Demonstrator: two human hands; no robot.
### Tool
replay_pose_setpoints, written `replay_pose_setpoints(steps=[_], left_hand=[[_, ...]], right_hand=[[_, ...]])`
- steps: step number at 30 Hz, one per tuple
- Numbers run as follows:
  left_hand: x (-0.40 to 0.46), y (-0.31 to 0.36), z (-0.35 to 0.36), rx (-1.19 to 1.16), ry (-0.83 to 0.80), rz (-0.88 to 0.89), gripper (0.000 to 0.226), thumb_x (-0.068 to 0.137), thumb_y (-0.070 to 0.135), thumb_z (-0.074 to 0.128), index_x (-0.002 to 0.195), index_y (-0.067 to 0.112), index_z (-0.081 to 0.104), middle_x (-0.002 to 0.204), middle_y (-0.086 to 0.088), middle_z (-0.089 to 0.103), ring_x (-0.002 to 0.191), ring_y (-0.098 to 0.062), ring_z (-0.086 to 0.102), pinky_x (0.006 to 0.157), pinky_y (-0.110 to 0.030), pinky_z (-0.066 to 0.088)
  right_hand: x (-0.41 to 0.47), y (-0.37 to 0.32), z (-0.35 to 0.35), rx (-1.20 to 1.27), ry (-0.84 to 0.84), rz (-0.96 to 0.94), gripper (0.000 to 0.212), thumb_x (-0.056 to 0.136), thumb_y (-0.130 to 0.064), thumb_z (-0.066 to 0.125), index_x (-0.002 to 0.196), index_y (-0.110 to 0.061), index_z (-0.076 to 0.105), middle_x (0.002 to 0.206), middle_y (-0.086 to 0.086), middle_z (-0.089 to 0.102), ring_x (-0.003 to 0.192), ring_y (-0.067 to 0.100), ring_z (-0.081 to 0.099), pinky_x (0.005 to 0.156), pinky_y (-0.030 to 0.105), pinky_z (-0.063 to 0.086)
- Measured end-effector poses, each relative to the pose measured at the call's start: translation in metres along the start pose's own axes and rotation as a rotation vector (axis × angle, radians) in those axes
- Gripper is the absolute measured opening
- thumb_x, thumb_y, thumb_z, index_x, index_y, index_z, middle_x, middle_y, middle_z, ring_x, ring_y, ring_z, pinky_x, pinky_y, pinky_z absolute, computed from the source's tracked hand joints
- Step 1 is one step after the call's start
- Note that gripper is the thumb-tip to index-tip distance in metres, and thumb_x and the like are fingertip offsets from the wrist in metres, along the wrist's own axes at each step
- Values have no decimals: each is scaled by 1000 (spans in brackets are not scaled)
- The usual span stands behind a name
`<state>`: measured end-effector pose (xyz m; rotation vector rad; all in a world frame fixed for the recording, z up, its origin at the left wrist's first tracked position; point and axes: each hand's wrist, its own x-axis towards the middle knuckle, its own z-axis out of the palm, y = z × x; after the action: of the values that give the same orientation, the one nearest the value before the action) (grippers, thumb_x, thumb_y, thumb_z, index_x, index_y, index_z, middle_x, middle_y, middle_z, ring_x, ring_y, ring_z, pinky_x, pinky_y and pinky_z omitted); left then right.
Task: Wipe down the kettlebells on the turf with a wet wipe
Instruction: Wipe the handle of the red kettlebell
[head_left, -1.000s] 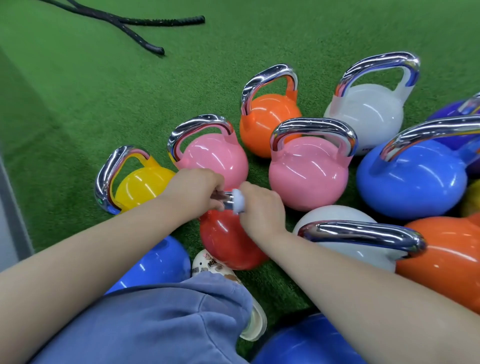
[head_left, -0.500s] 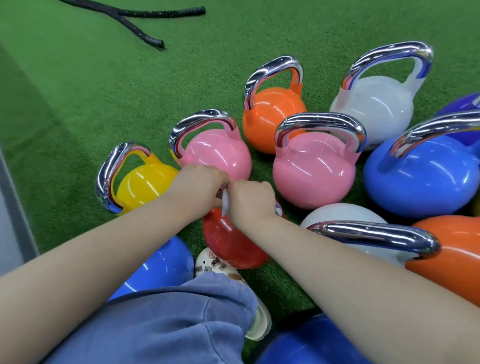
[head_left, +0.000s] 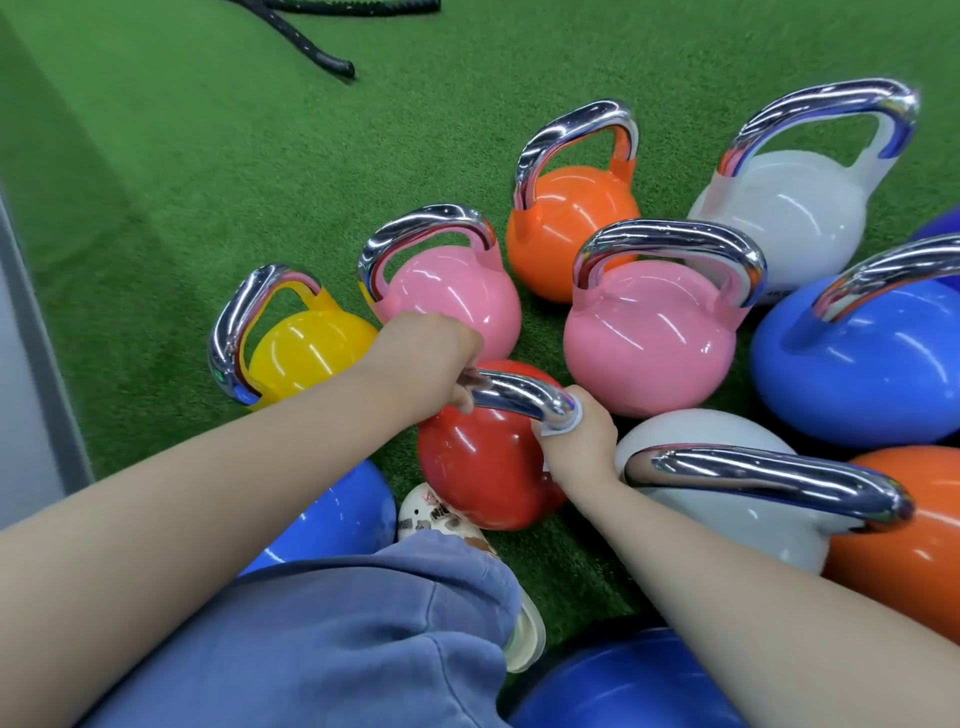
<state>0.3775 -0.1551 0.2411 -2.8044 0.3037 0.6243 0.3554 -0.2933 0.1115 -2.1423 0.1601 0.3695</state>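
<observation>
While the left hand (head_left: 426, 358) grips the near-left end of the red kettlebell's (head_left: 488, 457) chrome handle (head_left: 519, 397), that bar runs rightward to the right hand (head_left: 576, 447), which pinches the wipe (head_left: 563, 423) round its far bend.

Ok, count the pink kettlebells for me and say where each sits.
2. One pink kettlebell stands just beyond the left hand, beside the yellow one. The other pink kettlebell stands to its right, in front of the orange one. More could lie outside the frame.
</observation>
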Motion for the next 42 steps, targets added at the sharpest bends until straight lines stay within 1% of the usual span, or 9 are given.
replay_pose_setpoints(steps=[6, 10, 20, 23, 26, 29, 33, 39, 42], left_hand=[[1, 3, -1, 53, -17, -5, 42, 78, 40, 69, 108, 14, 57, 105, -6, 61, 99, -26, 57, 71, -31, 35], [1, 5, -3, 68, -35, -9, 41, 78, 41, 69, 106, 14, 56, 103, -5, 61, 97, -25, 57, 69, -30, 36], [-2, 8, -5, 70, -50, -21, 42, 79, 40, 68, 108, 12, 58, 103, -6, 61, 97, -25, 57, 77, -35, 44], [-2, 7, -3, 94, -29, -15, 42, 79, 42, 67, 108, 13, 57, 104, -6, 61, 97, -26, 58, 76, -34, 43], [-2, 7, -2, 99, -29, -9, 42, 80, 42, 67, 108, 13, 57, 103, -7, 61, 96, -26, 57, 74, -34, 42], [-2, 7, -3, 101, -29, -10, 42, 79, 42, 68, 108, 13, 57, 104, -7, 61, 97, -26, 57, 75, -34, 42], [-2, 8, -3, 68, -40, -20, 43, 76, 41, 71, 106, 13, 58, 103, -7, 62, 96, -26, 58, 74, -34, 42], [-1, 10, -6, 88, -70, -19, 43, 76, 41, 71, 106, 13, 57, 103, -6, 62, 96, -25, 58, 74, -34, 43], [-1, 10, -6, 103, -61, -17, 44, 76, 42, 71, 107, 13, 57, 104, -6, 62, 97, -25, 58, 76, -35, 44]], right_hand=[[1, -47, -5, -517, 8, -428, 15, 80, -30, 61, 86, -19, 52, 93, 5, 60, 88, 31, 57, 64, 33, 28], [0, -44, -5, -492, 52, -501, 14, 82, -26, 61, 85, -17, 50, 88, 7, 57, 87, 32, 56, 63, 34, 24], [10, 20, 31, 317, 138, 160, 27, 71, -33, 60, 55, -19, 42, 65, 8, 57, 62, 21, 54, 61, 32, 47], [17, 29, 47, 402, 150, 245, 24, 64, -40, 52, 61, -16, 51, 70, 18, 63, 69, 29, 63, 67, 37, 54], [18, 35, 54, 464, 169, 322, 44, 57, -56, 52, 83, -21, 62, 73, 10, 67, 76, 25, 67, 68, 29, 55], [11, 35, 57, 497, 186, 337, 62, 51, -65, 55, 101, -29, 58, 83, 6, 69, 86, 23, 66, 78, 31, 53], [-10, 32, 54, 504, 190, 238, 88, 66, -51, 73, 142, -33, 32, 129, 1, 51, 126, 19, 44, 108, 40, 34], [-13, 39, 45, 494, 90, 170, 94, 69, -50, 73, 145, -43, 18, 144, -1, 36, 138, 24, 29, 112, 48, 27], [-8, 38, 41, 478, -1, 236, 114, 48, -78, 70, 132, -66, -6, 146, 1, 34, 127, 26, 41, 104, 56, 35]])
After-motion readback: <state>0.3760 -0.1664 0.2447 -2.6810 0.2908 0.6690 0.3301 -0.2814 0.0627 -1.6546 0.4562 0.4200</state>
